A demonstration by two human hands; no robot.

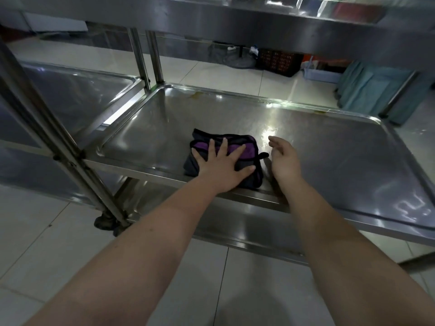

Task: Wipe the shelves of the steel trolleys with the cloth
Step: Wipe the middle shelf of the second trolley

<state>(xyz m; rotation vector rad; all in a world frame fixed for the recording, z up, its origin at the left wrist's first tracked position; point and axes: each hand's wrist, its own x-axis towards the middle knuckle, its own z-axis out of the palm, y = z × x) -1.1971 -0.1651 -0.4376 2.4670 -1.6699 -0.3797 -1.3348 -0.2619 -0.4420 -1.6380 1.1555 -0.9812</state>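
A folded purple and dark cloth point(244, 142) lies near the front edge of the middle shelf point(341, 161) of a steel trolley. My left hand point(221, 164) presses flat on the cloth with its fingers spread. Just to the right of the cloth, my right hand point(282, 156) hovers over the shelf, fingers loosely curled, holding nothing. Brownish stains point(197, 95) mark the shelf's far rim.
The trolley's top shelf point(259, 17) overhangs the far side and a lower shelf point(247, 227) shows beneath. A second steel trolley point(70, 90) stands to the left, its posts point(47, 128) close by. A dark crate point(277, 61) and teal fabric point(372, 90) sit on the tiled floor beyond.
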